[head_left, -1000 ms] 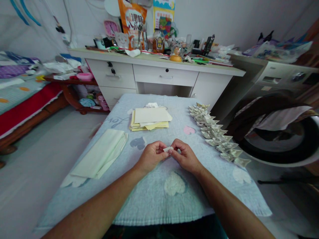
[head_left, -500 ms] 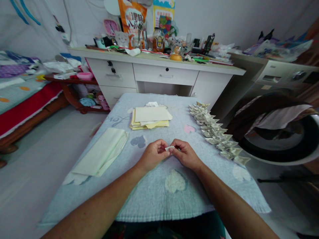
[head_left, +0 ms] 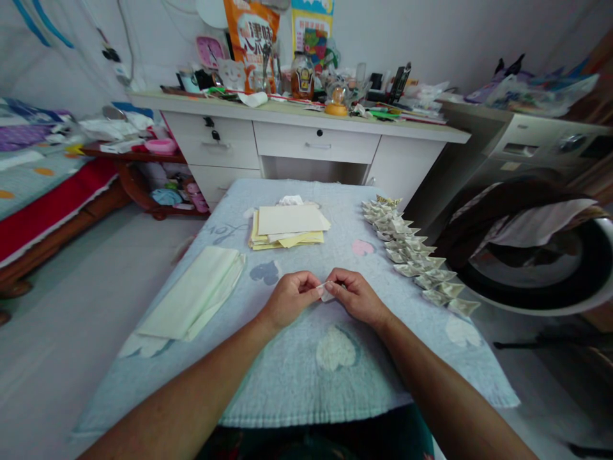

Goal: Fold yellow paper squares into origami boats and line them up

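A small piece of folded white paper (head_left: 326, 293) is pinched between my two hands above the cloth-covered table. My left hand (head_left: 294, 297) grips its left end between thumb and fingers. My right hand (head_left: 353, 293) closes on the other end, hiding part of it. Beyond my hands lies a stack of cream and yellow paper sheets (head_left: 290, 220). On the left rests a larger folded pale green sheet bundle (head_left: 196, 291). Folded paper boats (head_left: 407, 246) stand in rows along the table's right side.
The table wears a blue cloth (head_left: 278, 377) with heart patterns. Behind it is a white desk (head_left: 318, 140) crowded with jars, bags and small items. A washing machine (head_left: 536, 147) with its door open stands at right, and a bed (head_left: 48, 185) at left.
The folded paper has turned between my fingers and now shows more of its face below them. My hands have barely shifted.
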Tool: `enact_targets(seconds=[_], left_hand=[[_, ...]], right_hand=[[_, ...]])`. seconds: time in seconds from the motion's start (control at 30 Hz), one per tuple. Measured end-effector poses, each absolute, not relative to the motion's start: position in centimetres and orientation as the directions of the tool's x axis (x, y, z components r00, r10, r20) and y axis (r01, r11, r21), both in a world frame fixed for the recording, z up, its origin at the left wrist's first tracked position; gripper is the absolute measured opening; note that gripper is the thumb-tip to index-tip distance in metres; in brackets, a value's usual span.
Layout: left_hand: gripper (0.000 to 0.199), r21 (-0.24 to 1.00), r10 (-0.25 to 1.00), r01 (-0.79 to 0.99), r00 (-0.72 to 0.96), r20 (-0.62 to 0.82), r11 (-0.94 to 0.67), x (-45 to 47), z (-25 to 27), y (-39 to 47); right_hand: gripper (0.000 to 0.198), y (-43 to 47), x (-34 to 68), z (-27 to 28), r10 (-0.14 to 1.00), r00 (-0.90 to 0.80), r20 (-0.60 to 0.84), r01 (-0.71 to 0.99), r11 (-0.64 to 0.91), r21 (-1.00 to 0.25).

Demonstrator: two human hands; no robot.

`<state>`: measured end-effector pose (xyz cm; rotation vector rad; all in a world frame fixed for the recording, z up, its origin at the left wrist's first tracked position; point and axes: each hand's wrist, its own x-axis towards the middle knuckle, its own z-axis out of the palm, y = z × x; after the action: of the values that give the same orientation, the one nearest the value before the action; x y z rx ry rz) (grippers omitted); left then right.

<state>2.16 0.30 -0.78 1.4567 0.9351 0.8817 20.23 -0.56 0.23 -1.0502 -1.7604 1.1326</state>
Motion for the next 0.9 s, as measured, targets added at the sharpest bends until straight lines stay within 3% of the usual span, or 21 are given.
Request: enact_targets(seconds=[0.2, 0.3, 0.43, 0.53, 0.63, 0.77, 0.9], left_hand=[[0.017, 1.000, 0.929, -0.025, 0.371, 0.000, 0.010, 2.6, -0.5, 0.2], [0.013, 1.000, 0.943, -0.004, 0.333, 0.006, -0.005, 2.5, -0.6, 0.3], [0.009, 0.997, 0.962, 0.072, 0.275, 0.002, -0.023, 2.5, -1.1, 0.5], [0.012, 0.992, 0.967, 0.127, 0.253, -0.016, -0.017, 2.5, -1.2, 0.5], [0.015, 0.985, 0.964, 0.171, 0.263, -0.031, -0.016, 2.6, -1.1, 0.3], [0.015, 0.952, 0.958, 0.286, 0.286, 0.025, -0.111, 2.4, -1.0, 0.2], [0.012, 0.821, 0.919, 0.487, 0.378, 0.108, -0.297, 2.1, -0.9, 0.0]], right_hand=[[0.029, -0.5, 20.3, -0.2, 0.924, -0.370, 0.096, 0.197, 0.179, -0.964], [0.018, -0.5, 20.6, 0.0, 0.917, -0.362, 0.168, 0.187, 0.248, -0.950], [0.034, -0.8, 21.0, 0.4, 0.875, -0.382, 0.298, 0.378, 0.442, -0.813], [0.030, -0.7, 20.9, 0.4, 0.834, -0.460, 0.305, 0.505, 0.529, -0.682], [0.021, -0.5, 20.9, 0.2, 0.826, -0.475, 0.304, 0.548, 0.548, -0.632], [0.019, -0.3, 21.1, 0.2, 0.824, -0.482, 0.297, 0.547, 0.548, -0.633], [0.024, -0.4, 21.4, 0.4, 0.815, -0.522, 0.251, 0.577, 0.554, -0.600]])
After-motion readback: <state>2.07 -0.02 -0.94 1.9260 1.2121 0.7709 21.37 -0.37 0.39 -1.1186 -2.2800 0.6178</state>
